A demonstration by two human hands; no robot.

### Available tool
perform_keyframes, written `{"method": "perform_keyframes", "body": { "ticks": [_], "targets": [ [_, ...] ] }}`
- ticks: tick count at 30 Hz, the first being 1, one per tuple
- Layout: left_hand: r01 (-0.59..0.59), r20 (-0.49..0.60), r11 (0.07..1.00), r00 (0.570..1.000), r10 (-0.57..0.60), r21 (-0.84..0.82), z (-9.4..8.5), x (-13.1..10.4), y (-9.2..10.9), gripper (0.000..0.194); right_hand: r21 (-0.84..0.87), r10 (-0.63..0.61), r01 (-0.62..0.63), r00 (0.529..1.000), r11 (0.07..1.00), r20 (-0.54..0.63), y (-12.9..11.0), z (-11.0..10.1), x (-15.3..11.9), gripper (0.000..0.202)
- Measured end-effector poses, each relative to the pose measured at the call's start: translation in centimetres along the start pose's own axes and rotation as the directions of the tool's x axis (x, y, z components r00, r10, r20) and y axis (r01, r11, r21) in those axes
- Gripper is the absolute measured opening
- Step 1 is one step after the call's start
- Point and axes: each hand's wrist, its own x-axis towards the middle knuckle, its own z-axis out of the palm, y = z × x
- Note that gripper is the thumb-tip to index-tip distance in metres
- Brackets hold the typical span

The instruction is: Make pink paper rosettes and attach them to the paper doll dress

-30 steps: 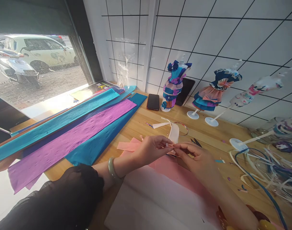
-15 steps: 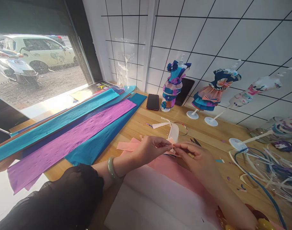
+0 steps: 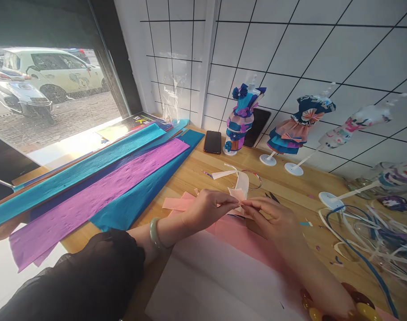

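My left hand (image 3: 206,208) and my right hand (image 3: 270,216) meet fingertip to fingertip over the table. Between them they pinch a small piece of pale pink crepe paper (image 3: 237,193), whose upper edge fans out above the fingers. Its middle is hidden by the fingertips. Under the hands lie a larger pink paper sheet (image 3: 230,234) and a white sheet (image 3: 203,276). Pink strips (image 3: 175,203) stick out left of my left hand. A white paper strip (image 3: 242,183) curls just beyond the fingers. Dark scissors tips (image 3: 273,197) show past my right hand.
Long crepe strips, purple (image 3: 103,191) and turquoise (image 3: 76,171), lie at the left. Along the wall stand a phone (image 3: 212,142) and several small dress forms in paper dresses, one blue-and-pink (image 3: 285,136). Tangled ribbons (image 3: 367,240) lie at the right.
The pinched pink paper has turned, and more of it now shows above the fingertips. Both hands stay in nearly the same place.
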Motion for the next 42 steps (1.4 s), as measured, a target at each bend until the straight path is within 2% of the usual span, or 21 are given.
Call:
{"method": "perform_keyframes", "body": {
  "ticks": [6,10,13,16,19,22,29,35,42],
  "targets": [
    [-0.059,-0.055,0.998,0.997,0.061,0.039,0.0,-0.1,0.5,0.015,0.022,0.034,-0.034,0.999,0.999,-0.008,-0.2,0.0,0.0,0.020],
    [-0.071,-0.085,0.997,0.994,0.074,0.044,0.0,-0.2,0.8,0.014,0.117,0.193,-0.193,0.981,0.974,0.004,-1.0,-0.1,0.1,0.020],
    [-0.077,-0.092,0.996,0.992,0.082,0.050,0.1,-0.3,0.9,0.014,0.270,0.350,-0.356,0.934,0.895,0.074,-1.6,-0.1,0.1,0.024],
    [-0.082,-0.092,0.994,0.992,0.090,0.078,0.1,-0.4,0.9,0.014,0.401,0.394,-0.423,0.906,0.813,0.156,-1.5,0.0,0.3,0.031],
    [-0.087,-0.089,0.993,0.992,0.095,0.082,0.1,-0.4,0.8,0.015,0.463,0.386,-0.429,0.903,0.775,0.190,-1.2,0.0,0.4,0.034],
    [-0.080,-0.080,0.996,0.993,0.084,0.046,0.1,-0.3,0.8,0.014,0.443,0.408,-0.447,0.894,0.778,0.186,-1.0,-0.1,0.4,0.033],
    [0.129,0.050,0.961,0.991,-0.121,-0.246,0.1,-0.2,0.8,0.026,0.366,0.413,-0.423,0.904,0.829,0.109,-1.0,-0.3,0.2,0.026],
    [0.063,0.069,0.965,0.997,-0.047,-0.256,0.2,0.0,0.8,0.019,0.291,0.325,-0.333,0.943,0.897,0.076,-1.0,-0.4,0.2,0.023],
    [0.083,0.042,0.969,0.996,-0.076,-0.232,0.3,0.0,0.5,0.017,0.293,0.294,-0.307,0.952,0.906,0.089,-0.5,-0.3,0.2,0.024]
  ]
}}
